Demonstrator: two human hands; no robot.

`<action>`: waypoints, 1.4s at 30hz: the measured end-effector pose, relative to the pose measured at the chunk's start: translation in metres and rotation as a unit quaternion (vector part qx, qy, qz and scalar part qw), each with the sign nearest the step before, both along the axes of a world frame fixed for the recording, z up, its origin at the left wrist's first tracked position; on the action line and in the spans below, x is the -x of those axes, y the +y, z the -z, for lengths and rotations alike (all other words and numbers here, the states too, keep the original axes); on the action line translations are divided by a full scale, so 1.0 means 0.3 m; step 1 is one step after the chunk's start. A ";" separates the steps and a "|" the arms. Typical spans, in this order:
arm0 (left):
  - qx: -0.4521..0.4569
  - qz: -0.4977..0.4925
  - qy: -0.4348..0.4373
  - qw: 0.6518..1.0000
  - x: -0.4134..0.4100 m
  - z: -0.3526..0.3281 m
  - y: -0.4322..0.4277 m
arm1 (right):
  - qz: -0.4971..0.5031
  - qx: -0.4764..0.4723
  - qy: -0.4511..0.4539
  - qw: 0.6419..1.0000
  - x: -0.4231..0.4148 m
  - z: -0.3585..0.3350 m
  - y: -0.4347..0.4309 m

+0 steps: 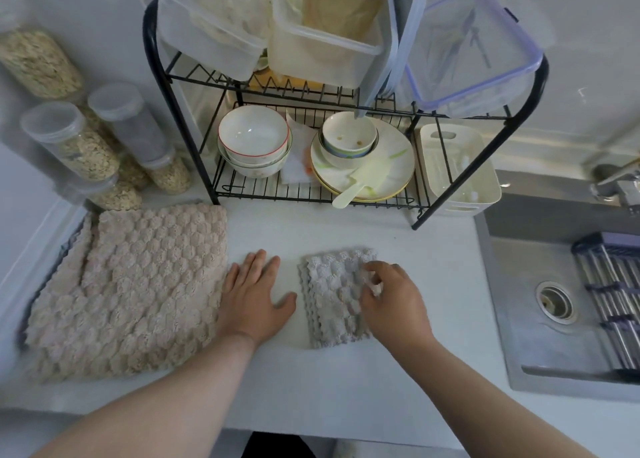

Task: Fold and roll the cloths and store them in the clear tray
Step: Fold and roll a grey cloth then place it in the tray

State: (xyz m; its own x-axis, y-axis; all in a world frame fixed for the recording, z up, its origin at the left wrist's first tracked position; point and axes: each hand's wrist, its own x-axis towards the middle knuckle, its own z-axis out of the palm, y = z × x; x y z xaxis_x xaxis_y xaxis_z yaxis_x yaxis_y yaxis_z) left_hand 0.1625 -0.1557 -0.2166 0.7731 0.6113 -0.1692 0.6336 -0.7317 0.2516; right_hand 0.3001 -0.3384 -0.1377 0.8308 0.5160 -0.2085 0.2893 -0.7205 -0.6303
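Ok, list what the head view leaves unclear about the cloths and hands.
All head view.
Grey cloth: right part hidden under the right hand; blur on the fingertips hides whether they pinch it.
Beige cloth: its top layer covers whatever lies below.
Clear containers: tops cut off by the upper edge.

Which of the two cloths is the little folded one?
The grey cloth, under the right hand. The beige cloth beside the left hand is much bigger.
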 end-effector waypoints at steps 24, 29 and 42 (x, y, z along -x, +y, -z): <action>0.593 0.022 -0.213 0.776 -0.014 -0.776 -0.295 | -0.062 -0.305 0.266 0.913 -0.038 -0.567 -0.285; 0.590 -0.083 -0.323 0.736 -0.003 -0.847 -0.387 | -0.003 -0.444 0.405 0.799 -0.046 -0.610 -0.329; 0.584 -0.129 -0.374 0.709 0.059 -0.967 -0.432 | -0.074 -0.378 0.406 0.829 0.032 -0.654 -0.316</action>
